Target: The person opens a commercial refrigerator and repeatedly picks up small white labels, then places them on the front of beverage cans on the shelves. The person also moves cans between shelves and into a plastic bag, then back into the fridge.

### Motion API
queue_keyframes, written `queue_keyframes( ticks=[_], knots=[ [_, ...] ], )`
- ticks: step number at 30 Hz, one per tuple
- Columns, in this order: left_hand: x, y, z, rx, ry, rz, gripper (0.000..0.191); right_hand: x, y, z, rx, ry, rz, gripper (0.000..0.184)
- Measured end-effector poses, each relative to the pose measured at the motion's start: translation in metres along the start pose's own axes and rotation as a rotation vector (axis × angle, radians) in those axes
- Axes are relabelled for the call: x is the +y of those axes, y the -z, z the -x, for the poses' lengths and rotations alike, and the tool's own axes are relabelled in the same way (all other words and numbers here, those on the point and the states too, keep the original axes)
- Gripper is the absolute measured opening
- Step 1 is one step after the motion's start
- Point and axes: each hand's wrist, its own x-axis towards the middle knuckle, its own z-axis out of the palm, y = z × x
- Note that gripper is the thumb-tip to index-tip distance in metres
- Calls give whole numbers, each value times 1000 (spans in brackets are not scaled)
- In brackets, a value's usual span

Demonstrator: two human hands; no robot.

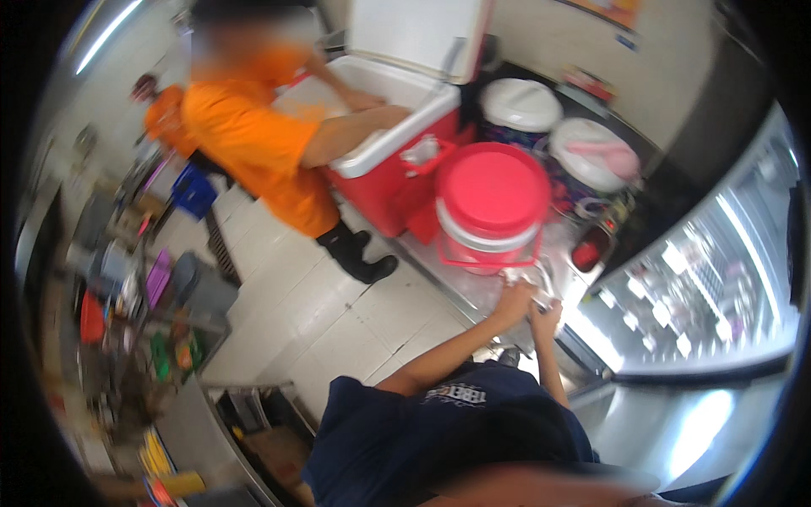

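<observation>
My left hand (514,303) grips a crumpled white cloth or wrapper (529,276) near the metal counter's front edge. Close beside it, to the right, my right hand (545,317) holds the same bundle and a small dark part that is too blurred to name. Just beyond both hands stands a round red drink cooler (494,190) with its red lid on and a red carrying handle low around its front. The counter top (459,272) is of shiny metal and looks wet.
A person in orange (253,139) reaches into a large open red cooler box (380,196). Two white-lidded containers (521,104) (592,155) stand against the wall. A lit glass display fridge (697,298) is at right; another person (166,117) is farther back.
</observation>
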Motion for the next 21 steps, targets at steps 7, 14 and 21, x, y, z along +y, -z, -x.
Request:
queue_keyframes(
  ticks=[7,14,21],
  knots=[
    [16,-2,13,151,-90,-2,30,-24,26,15,60,123,74,61],
    [11,0,7,146,-176,-49,46,-60,36,8,-21,-190,322,60],
    [7,5,13,124,-89,-7,54,-66,46,-18,-196,-177,210,68]
  ],
)
